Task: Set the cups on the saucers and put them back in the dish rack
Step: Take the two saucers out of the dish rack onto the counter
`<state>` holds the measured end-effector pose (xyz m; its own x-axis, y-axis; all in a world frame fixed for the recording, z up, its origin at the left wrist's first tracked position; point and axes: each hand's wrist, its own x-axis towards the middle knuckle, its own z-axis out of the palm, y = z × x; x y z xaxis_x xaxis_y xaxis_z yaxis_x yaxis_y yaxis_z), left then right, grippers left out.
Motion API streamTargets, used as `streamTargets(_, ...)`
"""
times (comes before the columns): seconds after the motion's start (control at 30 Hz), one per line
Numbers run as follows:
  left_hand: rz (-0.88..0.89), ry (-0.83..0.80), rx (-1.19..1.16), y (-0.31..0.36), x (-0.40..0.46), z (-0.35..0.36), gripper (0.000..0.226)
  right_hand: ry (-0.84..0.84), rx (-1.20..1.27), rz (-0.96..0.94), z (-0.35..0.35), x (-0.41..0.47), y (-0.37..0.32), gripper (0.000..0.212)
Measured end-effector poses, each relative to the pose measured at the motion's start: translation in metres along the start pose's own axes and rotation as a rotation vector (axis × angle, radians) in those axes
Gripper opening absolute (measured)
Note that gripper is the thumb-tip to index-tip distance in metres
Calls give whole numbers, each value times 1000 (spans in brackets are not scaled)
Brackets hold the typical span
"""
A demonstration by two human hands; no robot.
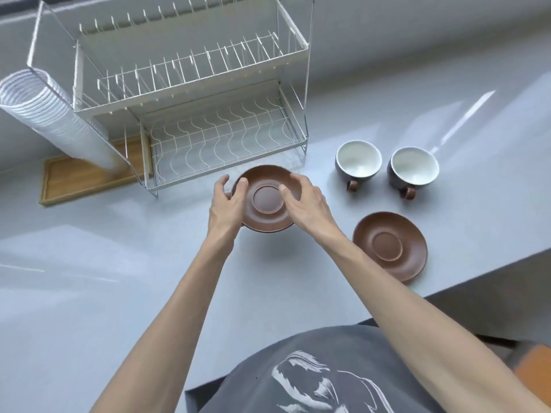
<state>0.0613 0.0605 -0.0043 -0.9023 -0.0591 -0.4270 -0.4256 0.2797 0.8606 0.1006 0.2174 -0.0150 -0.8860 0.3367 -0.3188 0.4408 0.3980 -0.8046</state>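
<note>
A brown saucer is held just in front of the white wire dish rack, slightly above the counter. My left hand grips its left rim and my right hand grips its right rim, thumbs on top. A second brown saucer lies flat on the counter to the right. Two grey cups with white insides and brown handles stand upright behind it: one on the left, the other on the right. Both rack tiers hold nothing.
A tall stack of white disposable cups leans at the rack's left side over a wooden tray. The grey counter's edge runs diagonally at the lower right, close to the second saucer.
</note>
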Motion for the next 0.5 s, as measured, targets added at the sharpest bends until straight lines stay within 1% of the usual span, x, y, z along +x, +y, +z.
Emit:
streamTargets(0.13,-10,-56,9,-14,-21,16,67,68,27,27,-8,-21,27,55)
streamTargets(0.37,-46,-151,26,-33,-44,42,71,131,81,107,-21,-52,67,52)
streamTargets(0.5,-69,-182,36,-40,-51,52,74,133,87,133,-27,-62,80,50)
